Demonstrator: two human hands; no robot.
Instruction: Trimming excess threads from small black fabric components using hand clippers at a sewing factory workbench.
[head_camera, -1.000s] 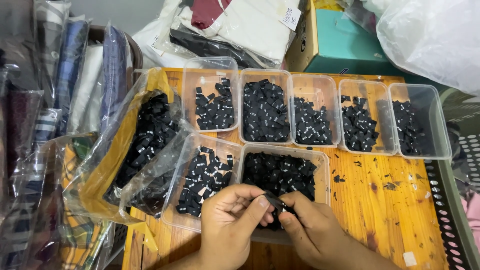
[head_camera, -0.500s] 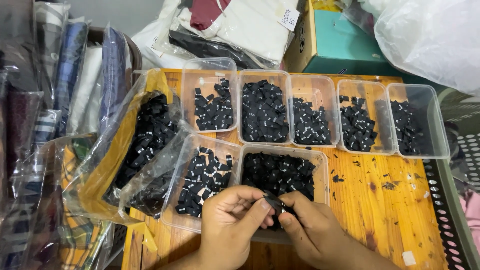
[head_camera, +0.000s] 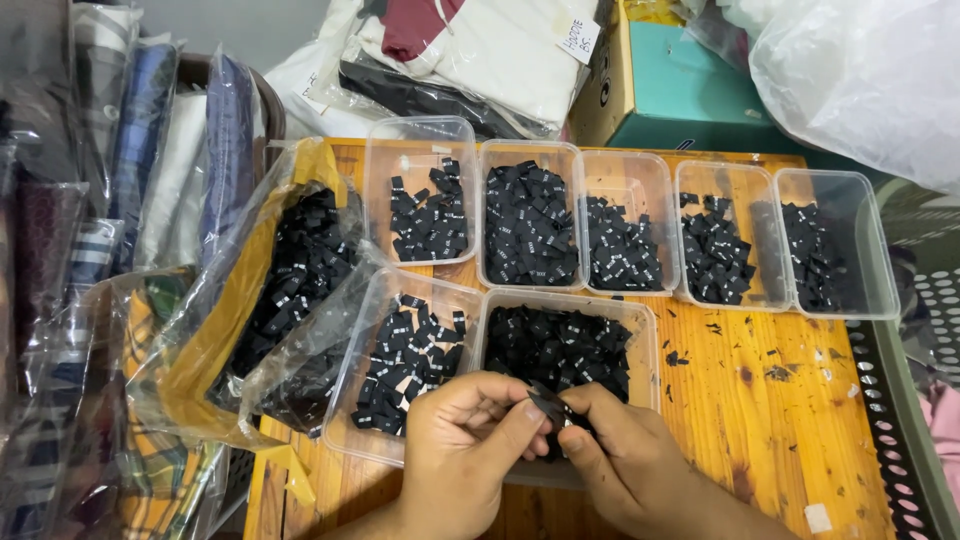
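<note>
Both my hands meet at the bottom centre, over the near edge of a clear plastic tub full of small black fabric labels. My left hand and my right hand pinch the same small black label between their fingertips. To the left of that tub stands another clear tub partly filled with black labels. My wrists leave the frame at the bottom edge.
Five clear tubs of black labels line the back of the orange wooden table. A crumpled clear bag of labels lies at left. Bagged folded garments stack along the left; a teal box and white bag sit behind.
My hands have stayed at the same spot; the fingers have only shifted slightly around the label.
</note>
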